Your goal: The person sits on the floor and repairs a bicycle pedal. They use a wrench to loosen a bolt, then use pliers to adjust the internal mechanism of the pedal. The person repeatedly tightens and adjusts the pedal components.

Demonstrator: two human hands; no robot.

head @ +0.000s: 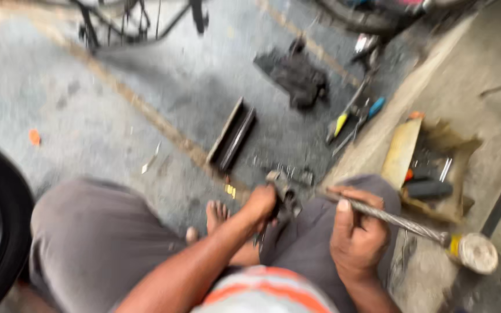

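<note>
Cardboard box [456,152] holding blurred tools, left hand [260,206] gripping pliers [285,194], right hand [358,232] closed on metal rod [395,219]

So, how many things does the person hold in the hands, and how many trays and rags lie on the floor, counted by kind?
Metal rod, in right hand: 1
Dark metal part, in left hand: 1
Dark tray: 1
Dark rag: 1
Total: 4

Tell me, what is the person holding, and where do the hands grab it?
The right hand grips a long metal rod near its middle. The left hand grips a dark metal part at the rod's near end.
</note>
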